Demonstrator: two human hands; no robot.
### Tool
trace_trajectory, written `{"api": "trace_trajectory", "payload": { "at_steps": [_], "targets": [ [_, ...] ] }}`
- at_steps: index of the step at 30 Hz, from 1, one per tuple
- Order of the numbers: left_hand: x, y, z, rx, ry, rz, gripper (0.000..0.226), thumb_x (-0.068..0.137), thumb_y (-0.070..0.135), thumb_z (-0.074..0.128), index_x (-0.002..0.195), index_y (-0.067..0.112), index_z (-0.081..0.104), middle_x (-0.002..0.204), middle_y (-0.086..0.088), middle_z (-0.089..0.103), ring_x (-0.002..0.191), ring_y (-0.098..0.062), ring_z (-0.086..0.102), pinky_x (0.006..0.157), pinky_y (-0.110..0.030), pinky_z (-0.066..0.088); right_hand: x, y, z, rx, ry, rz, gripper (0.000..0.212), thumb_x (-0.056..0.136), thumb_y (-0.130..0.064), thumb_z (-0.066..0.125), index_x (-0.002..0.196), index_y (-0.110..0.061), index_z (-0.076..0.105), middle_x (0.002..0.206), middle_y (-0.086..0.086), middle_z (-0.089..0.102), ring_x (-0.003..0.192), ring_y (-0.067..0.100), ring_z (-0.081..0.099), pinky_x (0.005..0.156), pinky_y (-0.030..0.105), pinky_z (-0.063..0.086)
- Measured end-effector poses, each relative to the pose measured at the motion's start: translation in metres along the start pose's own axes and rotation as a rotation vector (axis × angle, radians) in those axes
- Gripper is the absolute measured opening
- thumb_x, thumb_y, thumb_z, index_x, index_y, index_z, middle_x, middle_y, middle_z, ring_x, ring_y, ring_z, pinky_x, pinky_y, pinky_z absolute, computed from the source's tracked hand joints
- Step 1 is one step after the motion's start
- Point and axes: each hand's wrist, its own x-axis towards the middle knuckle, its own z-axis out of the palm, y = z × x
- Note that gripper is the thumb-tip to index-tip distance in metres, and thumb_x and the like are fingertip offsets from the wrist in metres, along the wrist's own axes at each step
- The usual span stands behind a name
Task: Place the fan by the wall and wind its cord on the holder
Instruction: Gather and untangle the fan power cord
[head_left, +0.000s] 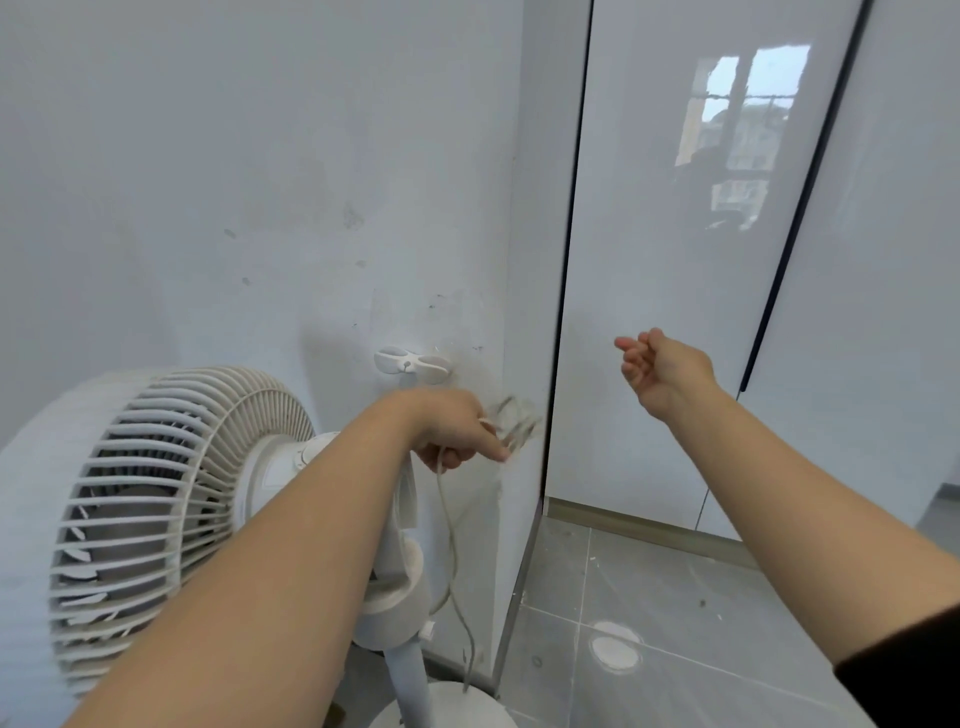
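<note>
While the fan (156, 509) stands close to the wall (208, 182), below and to the left of the holder (413, 364), the left hand (452, 431) holds the cord (452, 540) just under the holder. The holder is a small white thing stuck on the wall, with two loops side by side, and the cord is not on it yet. The fingers of the left hand are curled round the cord and grip it. From that hand the cord hangs down, far below the holder, to the round foot (441, 706) of the fan. A bit of cord just right of the hand is all blurry, so I cannot tell how it lies. The fan's pole (410, 675) goes straight down under the holder. The right hand (660, 369) is up in the air to the right of the holder, well apart from it, in front of a shiny white door (675, 260). Its fingers are bent a little and close together, and they hold nothing. A black sleeve (914, 670) shows far down that arm. The grey floor (675, 587) lies below and to the right of the holder, with a round white spot (615, 649) on it.
</note>
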Motion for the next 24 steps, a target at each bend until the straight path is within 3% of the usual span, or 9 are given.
{"api": "trace_trajectory", "payload": {
  "at_steps": [3,5,8,13,16,19,22,24],
  "targets": [
    [-0.002,0.004,0.003,-0.002,-0.120,-0.029,0.016,0.092,0.024,0.057,0.093,0.010,0.063,0.043,0.006,0.029,0.037,-0.010,0.028,0.047,-0.021,0.026,-0.008,-0.005,0.011,-0.048,-0.088,-0.024,0.027,0.101,-0.015,0.036,0.078,-0.007,0.045,0.053,0.010,0.065,0.029,0.006,0.048,0.036,0.015,0.042],
    [-0.003,0.006,0.002,-0.064,-0.115,-0.028,0.022,0.097,0.023,0.047,0.102,0.010,0.065,0.042,0.007,0.026,0.036,-0.009,0.025,0.046,-0.021,0.024,-0.016,0.003,0.014,-0.200,-0.142,-0.022,0.027,0.100,-0.014,0.036,0.076,-0.008,0.047,0.045,0.005,0.062,0.030,0.008,0.047,0.035,0.016,0.041],
    [-0.004,0.009,0.002,-0.173,-0.012,-0.024,0.026,0.101,0.025,0.039,0.100,0.014,0.063,0.046,0.005,0.025,0.038,-0.010,0.024,0.046,-0.021,0.025,-0.026,0.023,0.007,-0.452,-0.162,-0.026,0.025,0.093,-0.010,0.040,0.070,-0.009,0.050,0.048,0.007,0.060,0.035,0.015,0.044,0.037,0.020,0.037],
    [0.001,0.004,-0.004,-0.314,0.239,-0.044,0.025,0.100,0.024,0.040,0.101,0.013,0.062,0.057,0.000,0.030,0.045,-0.012,0.028,0.047,-0.020,0.030,-0.038,0.059,-0.013,-0.804,-0.054,-0.133,0.033,0.085,-0.011,0.042,0.053,-0.007,0.048,0.052,0.009,0.050,0.042,0.020,0.036,0.044,0.024,0.029],
    [0.002,0.003,-0.005,-0.354,0.286,-0.035,0.026,0.100,0.026,0.039,0.102,0.012,0.061,0.058,0.000,0.031,0.045,-0.012,0.030,0.045,-0.020,0.032,-0.046,0.090,-0.021,-1.054,-0.338,0.239,0.037,0.093,-0.028,0.044,0.064,-0.009,0.057,0.051,0.005,0.048,0.039,0.016,0.036,0.043,0.019,0.028],
    [0.001,0.005,-0.004,-0.369,0.290,-0.013,0.028,0.101,0.028,0.038,0.104,0.013,0.061,0.058,0.000,0.031,0.046,-0.012,0.030,0.046,-0.021,0.033,-0.055,0.118,-0.021,-0.952,-0.614,0.579,0.043,0.098,-0.043,0.037,0.086,-0.009,0.061,0.055,0.002,0.048,0.043,0.012,0.036,0.043,0.019,0.028],
    [0.000,0.006,-0.003,-0.371,0.296,0.001,0.028,0.101,0.029,0.038,0.105,0.013,0.061,0.057,0.000,0.031,0.046,-0.012,0.030,0.047,-0.022,0.033,-0.063,0.136,-0.011,-0.834,-0.689,0.677,0.040,0.099,-0.041,0.038,0.092,-0.009,0.061,0.056,-0.001,0.046,0.047,0.010,0.035,0.043,0.019,0.032],
    [-0.001,0.006,-0.003,-0.372,0.299,0.004,0.029,0.101,0.029,0.037,0.106,0.013,0.061,0.057,0.000,0.031,0.046,-0.012,0.031,0.047,-0.022,0.033,-0.068,0.141,-0.003,-0.774,-0.700,0.691,0.029,0.097,-0.031,0.046,0.085,-0.010,0.062,0.054,-0.002,0.044,0.047,0.009,0.033,0.044,0.018,0.033]
  ]
}}
